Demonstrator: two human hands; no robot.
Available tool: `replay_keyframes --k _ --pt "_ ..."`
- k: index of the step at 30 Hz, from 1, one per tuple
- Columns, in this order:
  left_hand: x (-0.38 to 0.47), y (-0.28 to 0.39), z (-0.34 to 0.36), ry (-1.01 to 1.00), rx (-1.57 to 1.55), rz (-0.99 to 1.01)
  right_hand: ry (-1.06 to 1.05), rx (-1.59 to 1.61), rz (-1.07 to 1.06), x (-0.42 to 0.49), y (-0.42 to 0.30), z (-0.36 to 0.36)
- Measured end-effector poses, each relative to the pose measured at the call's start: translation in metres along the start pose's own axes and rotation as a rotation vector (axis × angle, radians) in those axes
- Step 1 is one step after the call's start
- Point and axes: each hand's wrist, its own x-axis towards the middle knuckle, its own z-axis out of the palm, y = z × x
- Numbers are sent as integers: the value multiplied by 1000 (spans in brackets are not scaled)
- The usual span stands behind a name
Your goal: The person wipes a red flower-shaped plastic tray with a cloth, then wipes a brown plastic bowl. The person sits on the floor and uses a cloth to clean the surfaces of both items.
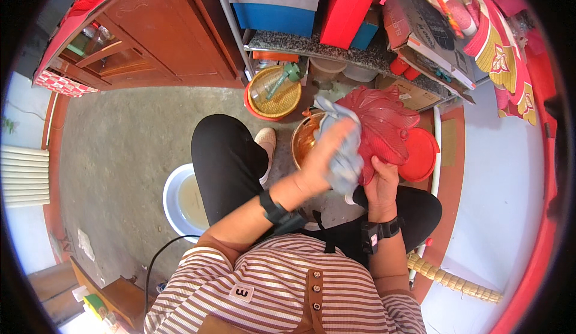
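Note:
My left hand (327,151), blurred, grips a crumpled grey-blue cloth (344,169). The cloth lies against or just in front of the left side of a red leaf-shaped plastic tray (382,118); contact cannot be told. My right hand (382,183) holds the tray's lower edge, with the thumb over the near face. The tray is raised and tilted above my right knee. Partly behind the cloth, a shiny copper-coloured bowl (302,140) stands on the floor between my feet. Left of my left leg sits a white basin (175,203) with cloudy water.
A woven basket (288,104) holding a clear bottle with a green lid (293,70) stands ahead. Right of the tray is a red round lid or basin (420,156). A granite shelf (292,43) carries boxes. A wooden cabinet (180,41) stands at the left.

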Motion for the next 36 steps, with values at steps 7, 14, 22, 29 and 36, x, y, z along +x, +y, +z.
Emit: replay_keyframes --k 7,14,22,29,36 --pt "35 -27 -21 -3 400 -107 -92 -106 52 -18 -2 5" --pt "0 -1 12 -229 516 242 -121 -104 -29 -9 -6 -9" --pt "53 9 -1 -303 621 182 -135 -226 25 -17 -16 -20" --pt "39 17 11 -272 452 4 -79 -166 -5 -14 -4 -23" --pt "30 -5 -16 -190 565 315 -82 -65 14 -16 -18 -19"
